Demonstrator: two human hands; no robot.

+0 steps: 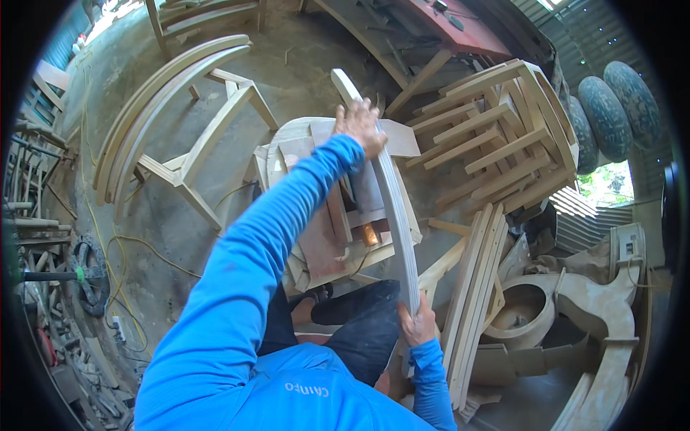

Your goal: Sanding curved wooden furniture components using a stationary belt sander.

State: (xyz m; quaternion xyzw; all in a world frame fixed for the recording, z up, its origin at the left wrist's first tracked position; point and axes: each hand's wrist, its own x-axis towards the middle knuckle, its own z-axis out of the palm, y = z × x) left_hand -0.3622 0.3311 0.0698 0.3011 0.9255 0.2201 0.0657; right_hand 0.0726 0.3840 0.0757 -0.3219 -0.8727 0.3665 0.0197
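A long, curved wooden strip (394,208) slants over the work stand, from its far side toward my lap. My left hand (359,128) lies across the strip's far part with fingers spread; the far tip sticks out past them. Around the near end, my right hand (418,321) is closed, beside my right thigh. Under the strip stands a low wooden work stand (287,140) with loose boards on top. On it sits a grey, rounded thing with an orange end (369,235), partly hidden by the strip.
Bent wooden strips (129,122) lean on a chair frame (208,136) at left. Stacked wooden frames (503,136) rise at right, with long slats (474,287) nearer me. A large curved duct (596,302) fills the lower right. A yellow cord (118,266) crosses the floor at left.
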